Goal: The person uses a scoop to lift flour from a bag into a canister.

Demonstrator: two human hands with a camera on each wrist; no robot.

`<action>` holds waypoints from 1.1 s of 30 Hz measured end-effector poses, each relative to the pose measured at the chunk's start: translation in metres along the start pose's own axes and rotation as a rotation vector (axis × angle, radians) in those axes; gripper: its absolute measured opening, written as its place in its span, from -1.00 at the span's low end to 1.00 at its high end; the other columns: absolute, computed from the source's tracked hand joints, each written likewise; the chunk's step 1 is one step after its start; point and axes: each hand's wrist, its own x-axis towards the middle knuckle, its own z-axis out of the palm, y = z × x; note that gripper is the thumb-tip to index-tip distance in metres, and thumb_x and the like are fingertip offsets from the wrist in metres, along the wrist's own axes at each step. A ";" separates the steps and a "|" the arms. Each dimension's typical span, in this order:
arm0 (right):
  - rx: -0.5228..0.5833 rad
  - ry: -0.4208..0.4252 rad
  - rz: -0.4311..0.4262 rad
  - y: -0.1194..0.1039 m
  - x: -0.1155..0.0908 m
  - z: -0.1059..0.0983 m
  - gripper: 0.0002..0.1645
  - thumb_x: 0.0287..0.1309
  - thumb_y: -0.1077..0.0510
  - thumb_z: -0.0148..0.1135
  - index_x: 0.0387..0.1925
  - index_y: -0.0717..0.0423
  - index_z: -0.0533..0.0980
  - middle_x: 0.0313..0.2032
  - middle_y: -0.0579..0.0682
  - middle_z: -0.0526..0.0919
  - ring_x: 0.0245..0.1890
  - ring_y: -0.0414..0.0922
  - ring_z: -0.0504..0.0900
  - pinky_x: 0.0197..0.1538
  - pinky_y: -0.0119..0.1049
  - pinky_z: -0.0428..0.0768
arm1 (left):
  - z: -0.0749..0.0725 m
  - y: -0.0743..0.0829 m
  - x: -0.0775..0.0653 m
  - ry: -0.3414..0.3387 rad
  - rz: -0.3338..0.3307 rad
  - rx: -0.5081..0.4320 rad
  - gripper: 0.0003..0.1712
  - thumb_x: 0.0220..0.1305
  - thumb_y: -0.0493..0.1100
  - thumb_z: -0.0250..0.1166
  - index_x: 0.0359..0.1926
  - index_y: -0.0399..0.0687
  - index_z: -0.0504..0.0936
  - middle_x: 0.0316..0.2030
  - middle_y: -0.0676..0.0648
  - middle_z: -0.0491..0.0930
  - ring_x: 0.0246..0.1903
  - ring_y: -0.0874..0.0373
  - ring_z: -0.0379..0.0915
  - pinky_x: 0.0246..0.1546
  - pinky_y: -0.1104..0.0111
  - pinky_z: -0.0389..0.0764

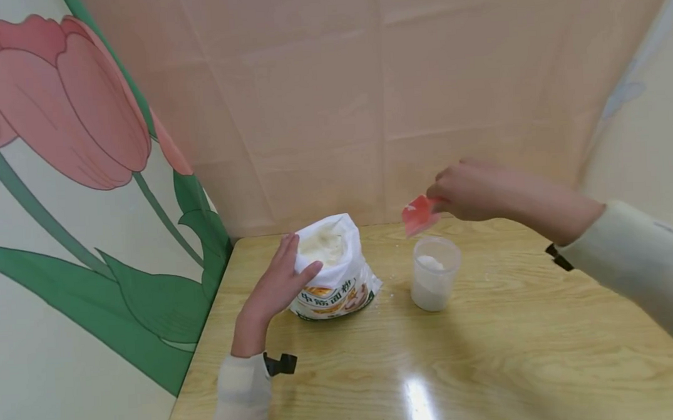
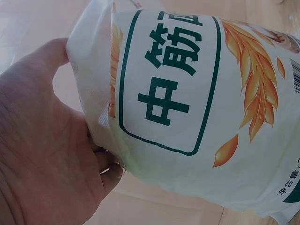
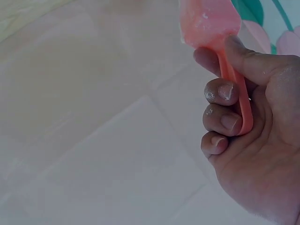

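Note:
A white printed bag of flour (image 1: 331,291) stands with its mouth open on the table, flour showing inside. My left hand (image 1: 277,281) holds the bag at the left of its rim, thumb toward the front; in the left wrist view the fingers (image 2: 111,176) are partly hidden by the bag. My right hand (image 1: 471,188) grips the handle of a pink scoop (image 1: 419,216), with fingers curled round it in the right wrist view. Traces of white powder cling to the scoop and fingertips (image 3: 226,91). Below the scoop stands a clear plastic cup (image 1: 436,277), partly filled with white flour.
The wooden table (image 1: 489,353) carries small specks of flour between bag and cup. A pinkish sheet (image 1: 394,107) hangs along the table's back edge. At the left is a wall (image 1: 92,308) painted with tulips.

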 end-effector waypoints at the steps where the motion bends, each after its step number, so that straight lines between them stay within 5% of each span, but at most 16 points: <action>1: 0.007 0.005 -0.005 -0.004 0.005 -0.004 -0.74 0.29 0.11 0.34 -0.53 -0.03 0.52 -0.55 -0.13 0.52 -0.51 -0.12 0.51 -0.34 -0.03 0.51 | 0.000 -0.001 0.000 0.003 0.000 0.000 0.07 0.43 0.42 0.02 0.64 -0.01 -0.20 0.63 0.01 -0.32 0.60 0.10 -0.50 0.52 -0.08 -0.08; 8: 0.022 0.012 -0.053 -0.035 0.051 -0.023 -0.79 0.35 0.10 0.28 -0.43 0.04 0.58 -0.45 -0.05 0.63 -0.36 -0.01 0.62 -0.19 0.01 0.58 | -0.001 -0.001 -0.001 -0.002 -0.009 0.007 0.13 0.37 0.53 -0.02 0.64 0.00 -0.21 0.63 0.01 -0.33 0.60 0.10 -0.51 0.51 -0.08 -0.06; 19: -0.096 -0.171 -0.042 -0.076 0.114 -0.019 -0.80 0.37 0.03 0.20 -0.32 0.00 0.64 -0.26 -0.03 0.72 -0.27 -0.01 0.65 -0.11 -0.01 0.61 | 0.002 0.003 0.000 -0.009 -0.004 -0.005 0.09 0.40 0.48 -0.01 0.64 0.02 -0.20 0.63 0.05 -0.32 0.59 0.17 -0.53 0.52 -0.07 -0.06; 26: -0.179 -0.182 -0.026 -0.101 0.129 -0.009 -0.88 0.25 0.17 0.23 -0.42 -0.02 0.61 -0.37 -0.10 0.69 -0.38 -0.12 0.58 0.05 -0.12 0.52 | 0.005 0.004 -0.001 -0.002 -0.002 -0.003 0.12 0.36 0.53 -0.01 0.64 0.03 -0.19 0.63 0.08 -0.31 0.59 0.19 -0.52 0.52 -0.07 -0.06; 33: -0.372 -0.256 0.026 -0.129 0.138 -0.010 -0.80 0.39 0.14 0.15 -0.17 -0.09 0.70 -0.18 -0.12 0.76 -0.15 -0.16 0.69 0.38 -0.08 0.38 | 0.005 0.006 -0.002 -0.003 0.012 0.005 0.15 0.32 0.58 -0.04 0.64 0.07 -0.20 0.63 0.08 -0.33 0.59 0.13 -0.52 0.51 -0.09 -0.06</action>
